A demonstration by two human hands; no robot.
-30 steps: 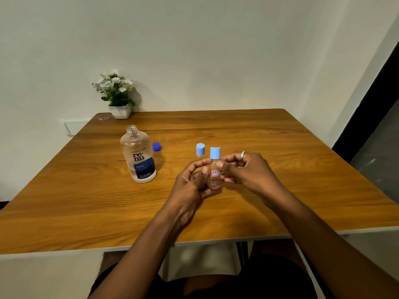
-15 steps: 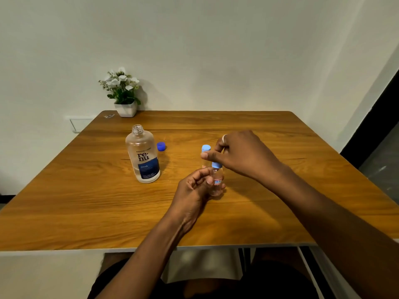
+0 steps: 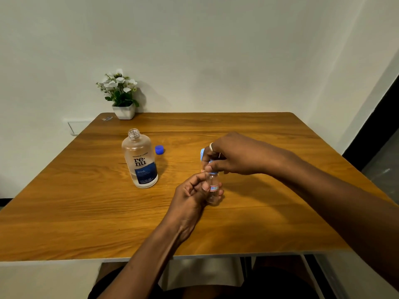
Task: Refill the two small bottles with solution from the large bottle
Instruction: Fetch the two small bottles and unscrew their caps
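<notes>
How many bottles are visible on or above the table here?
3. The large bottle stands uncapped at centre-left. One small bottle is held in the left hand. A second small bottle stands behind, mostly hidden by the right hand.

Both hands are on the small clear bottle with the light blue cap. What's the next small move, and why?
Probably twist the light blue cap off with the right hand: its fingers pinch the cap, the left hand steadies the small clear bottle, and the large bottle stands open.

The left hand curls upright, fingers closed around something small; the right hand arches above it — fingertips pinched downward, forearm reaching in.
</notes>
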